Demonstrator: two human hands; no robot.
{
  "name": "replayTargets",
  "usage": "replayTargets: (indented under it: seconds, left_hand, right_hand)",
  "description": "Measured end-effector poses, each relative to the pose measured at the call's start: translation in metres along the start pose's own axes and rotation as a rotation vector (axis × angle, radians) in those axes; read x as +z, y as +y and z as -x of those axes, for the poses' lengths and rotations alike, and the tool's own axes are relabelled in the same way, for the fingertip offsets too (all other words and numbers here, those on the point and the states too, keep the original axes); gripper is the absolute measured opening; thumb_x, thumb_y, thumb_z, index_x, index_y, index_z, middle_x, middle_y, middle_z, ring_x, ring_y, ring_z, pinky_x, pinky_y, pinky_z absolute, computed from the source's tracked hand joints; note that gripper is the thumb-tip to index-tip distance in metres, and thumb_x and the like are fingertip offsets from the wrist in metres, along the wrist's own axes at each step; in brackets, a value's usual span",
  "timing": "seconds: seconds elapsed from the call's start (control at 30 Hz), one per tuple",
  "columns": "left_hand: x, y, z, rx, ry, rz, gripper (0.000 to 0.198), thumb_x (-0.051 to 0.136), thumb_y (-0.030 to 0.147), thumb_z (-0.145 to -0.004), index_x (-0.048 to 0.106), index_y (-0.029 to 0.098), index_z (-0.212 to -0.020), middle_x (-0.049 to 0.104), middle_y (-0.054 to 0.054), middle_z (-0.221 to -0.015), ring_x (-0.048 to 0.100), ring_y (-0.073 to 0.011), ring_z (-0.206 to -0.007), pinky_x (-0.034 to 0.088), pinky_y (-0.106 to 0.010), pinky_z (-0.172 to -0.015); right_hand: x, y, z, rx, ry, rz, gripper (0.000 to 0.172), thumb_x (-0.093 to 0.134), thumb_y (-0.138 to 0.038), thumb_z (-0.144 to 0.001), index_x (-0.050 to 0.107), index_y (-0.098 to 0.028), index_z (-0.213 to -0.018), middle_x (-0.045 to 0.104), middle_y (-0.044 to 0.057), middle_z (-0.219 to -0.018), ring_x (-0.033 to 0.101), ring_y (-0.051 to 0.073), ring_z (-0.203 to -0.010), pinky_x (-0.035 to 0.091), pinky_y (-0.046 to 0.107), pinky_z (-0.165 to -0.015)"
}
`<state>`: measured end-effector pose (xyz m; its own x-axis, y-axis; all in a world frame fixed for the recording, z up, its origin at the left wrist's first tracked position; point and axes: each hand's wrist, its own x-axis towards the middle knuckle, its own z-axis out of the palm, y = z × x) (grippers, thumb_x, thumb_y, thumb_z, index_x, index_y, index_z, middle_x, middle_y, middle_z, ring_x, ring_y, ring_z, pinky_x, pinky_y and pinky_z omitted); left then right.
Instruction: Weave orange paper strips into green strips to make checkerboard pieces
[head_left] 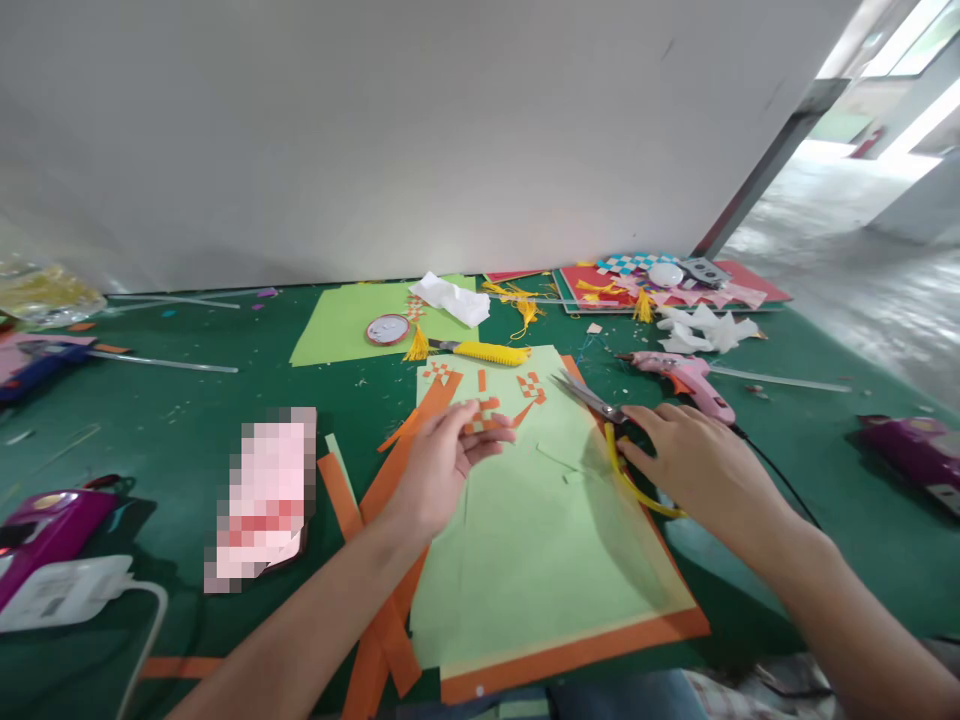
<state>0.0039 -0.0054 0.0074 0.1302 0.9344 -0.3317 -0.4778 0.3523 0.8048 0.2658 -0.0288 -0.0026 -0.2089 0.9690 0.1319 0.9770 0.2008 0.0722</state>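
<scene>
My left hand [442, 465] is over the pale green paper [555, 540], its thumb and fingers pinching a small orange-and-green woven paper piece [484, 412]. The fingers partly cover that piece. To the right, my right hand [690, 455] has its thumb and fingers around the scissors [600, 403] near the pivot. The blades point away to the left, slightly apart, and the yellow handle loop [634, 485] hangs below the fingers. Another woven orange piece [531, 386] lies on the paper between the hands. Orange paper strips [401, 475] lie crossed under my left forearm.
A yellow utility knife [491, 352] lies beyond the pale green paper, near a tape roll [388, 329] and crumpled tissue [452, 298]. A pink glue gun [686, 380] is by my right hand. At left lie a phone with a blurred screen [266, 500] and a purple tool [56, 525].
</scene>
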Motion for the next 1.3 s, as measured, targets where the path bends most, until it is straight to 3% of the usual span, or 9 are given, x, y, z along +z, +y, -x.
replayTargets:
  seconds: [0.1, 0.27, 0.33, 0.57, 0.67, 0.87, 1.0, 1.17, 1.3]
  left_hand:
    - [-0.003, 0.010, -0.006, 0.034, 0.131, 0.152, 0.013, 0.050, 0.014, -0.091, 0.061, 0.012, -0.084, 0.072, -0.006, -0.073, 0.069, -0.0109, -0.060, 0.054, -0.017, -0.054]
    - [-0.005, 0.019, -0.010, 0.010, 0.192, 0.246, 0.016, 0.047, 0.013, -0.093, 0.061, 0.009, -0.086, 0.070, -0.004, -0.068, 0.066, -0.0081, -0.055, 0.055, -0.014, -0.052]
    - [-0.005, 0.018, -0.010, 0.001, 0.192, 0.241, 0.016, 0.047, 0.013, -0.094, 0.061, 0.009, -0.085, 0.070, -0.004, -0.068, 0.066, -0.0084, -0.055, 0.054, -0.015, -0.051]
    - [-0.008, 0.013, -0.014, -0.091, 0.147, 0.193, 0.023, 0.043, 0.023, -0.098, 0.060, 0.011, -0.087, 0.072, -0.008, -0.074, 0.068, -0.0109, -0.059, 0.055, -0.017, -0.052]
    - [-0.010, 0.012, -0.015, -0.107, 0.122, 0.177, 0.020, 0.044, 0.023, -0.097, 0.059, 0.012, -0.089, 0.072, -0.008, -0.077, 0.069, -0.0109, -0.061, 0.056, -0.017, -0.054]
    - [-0.008, 0.008, -0.011, -0.115, 0.011, 0.013, 0.011, 0.052, 0.019, -0.092, 0.060, 0.012, -0.089, 0.070, -0.009, -0.087, 0.070, -0.0130, -0.069, 0.057, -0.020, -0.063]
    - [-0.005, 0.002, -0.007, -0.113, -0.131, -0.220, 0.013, 0.057, 0.024, -0.089, 0.062, 0.012, -0.093, 0.066, -0.008, -0.092, 0.070, -0.0163, -0.074, 0.057, -0.026, -0.069]
    - [-0.004, -0.001, -0.005, -0.084, -0.147, -0.443, 0.018, 0.064, 0.032, -0.085, 0.063, 0.013, -0.085, 0.059, -0.003, -0.080, 0.061, -0.0116, -0.068, 0.049, -0.021, -0.059]
    - [-0.005, 0.003, -0.005, -0.063, -0.168, -0.589, 0.024, 0.065, 0.038, -0.083, 0.066, 0.015, -0.080, 0.052, 0.002, -0.064, 0.048, -0.0072, -0.055, 0.037, -0.018, -0.049]
  right_hand:
    - [-0.016, -0.011, -0.008, -0.100, -0.006, 0.049, 0.026, 0.050, -0.025, -0.090, 0.064, -0.013, -0.109, 0.067, 0.015, -0.094, 0.062, 0.032, -0.095, 0.046, 0.045, -0.082]
    - [-0.031, -0.032, -0.051, -0.565, -0.204, -0.359, 0.033, 0.055, -0.019, -0.089, 0.060, -0.022, -0.121, 0.062, 0.009, -0.121, 0.056, 0.024, -0.114, 0.045, 0.039, -0.097]
    - [-0.031, -0.039, -0.068, -0.642, -0.245, -0.405, 0.037, 0.059, -0.018, -0.086, 0.059, -0.024, -0.123, 0.059, 0.008, -0.124, 0.055, 0.024, -0.115, 0.045, 0.037, -0.096]
    - [-0.028, -0.047, -0.085, -0.583, -0.316, -0.373, 0.024, 0.067, -0.016, -0.079, 0.064, -0.018, -0.103, 0.063, 0.007, -0.098, 0.059, 0.023, -0.094, 0.047, 0.033, -0.080]
    - [-0.028, -0.045, -0.072, -0.550, -0.359, -0.373, 0.009, 0.059, -0.016, -0.084, 0.062, -0.017, -0.093, 0.064, 0.007, -0.088, 0.060, 0.021, -0.083, 0.046, 0.031, -0.071]
    - [-0.018, -0.046, -0.023, -0.417, -0.391, -0.430, 0.015, 0.046, -0.016, -0.092, 0.060, -0.018, -0.088, 0.063, 0.005, -0.086, 0.060, 0.018, -0.078, 0.046, 0.031, -0.069]
    - [-0.015, -0.046, 0.004, -0.433, -0.281, -0.478, 0.017, 0.046, -0.019, -0.094, 0.062, -0.018, -0.088, 0.063, 0.006, -0.086, 0.061, 0.019, -0.081, 0.048, 0.032, -0.070]
    - [-0.017, -0.024, 0.013, -0.348, -0.013, -0.541, 0.018, 0.047, -0.023, -0.095, 0.064, -0.021, -0.101, 0.066, 0.008, -0.100, 0.062, 0.021, -0.096, 0.051, 0.036, -0.084]
    - [-0.014, -0.013, 0.016, -0.405, -0.033, -0.458, 0.034, 0.057, -0.022, -0.088, 0.059, -0.023, -0.122, 0.064, 0.008, -0.121, 0.058, 0.024, -0.114, 0.050, 0.041, -0.095]
